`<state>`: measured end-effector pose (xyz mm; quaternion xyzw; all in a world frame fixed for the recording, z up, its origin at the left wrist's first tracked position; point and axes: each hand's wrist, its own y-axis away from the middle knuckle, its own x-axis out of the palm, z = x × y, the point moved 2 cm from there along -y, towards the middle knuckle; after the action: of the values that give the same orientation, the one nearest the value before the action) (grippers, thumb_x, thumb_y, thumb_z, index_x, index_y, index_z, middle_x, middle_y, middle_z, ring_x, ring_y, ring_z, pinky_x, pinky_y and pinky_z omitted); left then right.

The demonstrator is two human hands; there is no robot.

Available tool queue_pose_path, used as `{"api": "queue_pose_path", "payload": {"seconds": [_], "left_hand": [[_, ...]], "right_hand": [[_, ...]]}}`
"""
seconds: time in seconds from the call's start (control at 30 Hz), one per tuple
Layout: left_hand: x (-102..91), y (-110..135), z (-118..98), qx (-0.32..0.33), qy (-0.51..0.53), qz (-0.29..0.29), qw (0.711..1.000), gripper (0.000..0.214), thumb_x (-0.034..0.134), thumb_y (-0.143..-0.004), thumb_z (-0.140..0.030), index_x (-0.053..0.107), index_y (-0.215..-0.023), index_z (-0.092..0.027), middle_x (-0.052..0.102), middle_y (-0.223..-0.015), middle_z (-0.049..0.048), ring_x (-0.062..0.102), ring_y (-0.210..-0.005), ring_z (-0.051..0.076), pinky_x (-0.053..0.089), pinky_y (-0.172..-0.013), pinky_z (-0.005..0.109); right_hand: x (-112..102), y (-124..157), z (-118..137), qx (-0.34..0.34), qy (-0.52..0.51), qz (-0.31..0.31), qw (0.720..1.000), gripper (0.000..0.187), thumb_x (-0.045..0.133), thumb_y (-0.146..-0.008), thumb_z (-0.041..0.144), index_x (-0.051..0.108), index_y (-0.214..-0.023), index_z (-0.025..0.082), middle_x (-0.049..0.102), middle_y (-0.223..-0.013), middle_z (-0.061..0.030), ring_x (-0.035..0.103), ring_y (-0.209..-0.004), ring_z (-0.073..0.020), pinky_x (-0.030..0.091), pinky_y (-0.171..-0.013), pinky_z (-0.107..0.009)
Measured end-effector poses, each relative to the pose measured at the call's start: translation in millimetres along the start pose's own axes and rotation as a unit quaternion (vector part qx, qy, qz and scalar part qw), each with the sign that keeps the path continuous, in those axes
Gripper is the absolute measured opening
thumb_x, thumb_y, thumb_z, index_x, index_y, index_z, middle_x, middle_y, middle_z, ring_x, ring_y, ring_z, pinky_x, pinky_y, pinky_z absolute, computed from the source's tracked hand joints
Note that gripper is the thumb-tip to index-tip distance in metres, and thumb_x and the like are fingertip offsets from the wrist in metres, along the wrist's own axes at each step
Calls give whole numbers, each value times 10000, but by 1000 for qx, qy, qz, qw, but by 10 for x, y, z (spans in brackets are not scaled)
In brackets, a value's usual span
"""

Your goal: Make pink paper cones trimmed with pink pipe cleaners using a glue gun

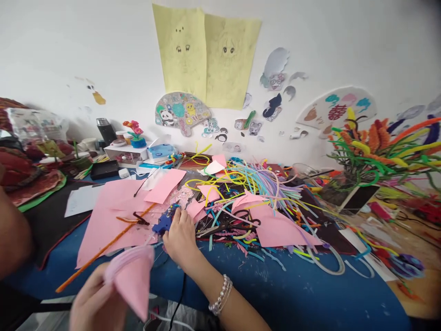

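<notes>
My left hand [98,299] grips a pink paper cone [132,282] at its wide end, with the tip pointing down. A lilac fuzzy strip runs along the cone's rim. My right hand [181,236], with a beaded bracelet on the wrist, is closed on a blue glue gun [163,224] over the table; the palm hides part of it. Just left of the glue gun, an orange pipe cleaner stem [106,248] with a dark brown twist lies across a large pink sheet [103,218].
Scissors [237,223] lie among cut pink paper and loose pipe cleaners [272,184]. Pipe-cleaner flowers [375,142] stand at right, with a phone [360,198] leaning before them. Another person's arm [14,230] shows at left. A black cord [179,299] hangs below the table edge.
</notes>
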<state>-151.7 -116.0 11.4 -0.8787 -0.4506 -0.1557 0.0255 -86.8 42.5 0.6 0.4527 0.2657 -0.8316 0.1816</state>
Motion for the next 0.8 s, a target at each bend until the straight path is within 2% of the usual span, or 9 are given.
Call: {"api": "queue_pose_path", "payload": {"seconds": [0.1,0.17,0.27,0.37,0.43,0.53,0.63,0.73,0.8], "left_hand": [[278,-133,128,-50,51,59,996,335,865,-527,-379,732,-765,-185,706,-750,7,648,-764,217,539,-648,260],[404,-170,199,-54,42,96,993,288,851,-567,-363,752,-770,-185,719,-756,14,650,-784,212,530,-673,243],[493,-128,271,-47,1,152,987,262,822,-638,-370,768,-814,-184,742,-797,34,654,-794,220,520,-703,256],[539,-19,282,-27,-58,194,979,242,792,-701,-367,776,-845,-174,752,-819,54,654,-803,229,509,-743,278],[576,63,261,-13,-80,221,972,223,778,-727,-364,781,-849,-177,750,-816,53,651,-807,230,502,-748,278],[630,184,219,2,-95,258,962,198,755,-760,-363,785,-851,-190,746,-833,52,643,-823,229,494,-752,273],[668,297,192,13,-103,297,949,161,733,-790,-348,777,-830,-199,718,-805,36,621,-784,205,476,-721,251],[693,399,195,18,-108,339,935,164,707,-818,-348,759,-785,-197,658,-742,16,577,-718,173,442,-668,232],[709,456,211,16,-110,358,927,181,695,-828,-362,753,-788,-196,638,-743,16,561,-713,171,432,-665,238]], "right_hand": [[-289,72,-284,14,37,-29,999,483,637,-870,317,570,-1301,112,618,-1174,-156,575,-1082,-288,464,-944,-399],[-506,112,-589,51,74,-52,995,282,574,-905,223,657,-1151,112,639,-1108,-173,576,-1042,-300,448,-901,-425],[-743,127,-1061,95,120,-74,985,174,574,-877,129,705,-973,67,665,-1013,-236,562,-1020,-349,402,-869,-484],[-842,108,-1353,84,121,-76,986,144,584,-862,96,705,-787,122,702,-876,-193,587,-924,-313,386,-843,-461],[-899,126,-1412,58,100,-82,990,205,544,-887,92,686,-746,139,705,-806,-164,603,-858,-292,390,-823,-447],[-1068,292,-1356,9,41,-101,994,221,471,-947,133,669,-850,150,702,-817,-117,627,-826,-259,435,-784,-393],[-1306,656,-1225,-57,-32,-110,992,185,449,-992,203,634,-989,191,689,-923,-57,640,-865,-188,491,-752,-291],[-1512,1092,-1083,-181,-143,-142,963,162,502,-982,168,650,-1025,218,646,-857,-31,615,-811,-164,503,-727,-275],[-1584,1314,-1019,-221,-144,-158,951,176,549,-963,141,674,-1056,223,601,-784,-20,575,-720,-152,484,-645,-265]]}}
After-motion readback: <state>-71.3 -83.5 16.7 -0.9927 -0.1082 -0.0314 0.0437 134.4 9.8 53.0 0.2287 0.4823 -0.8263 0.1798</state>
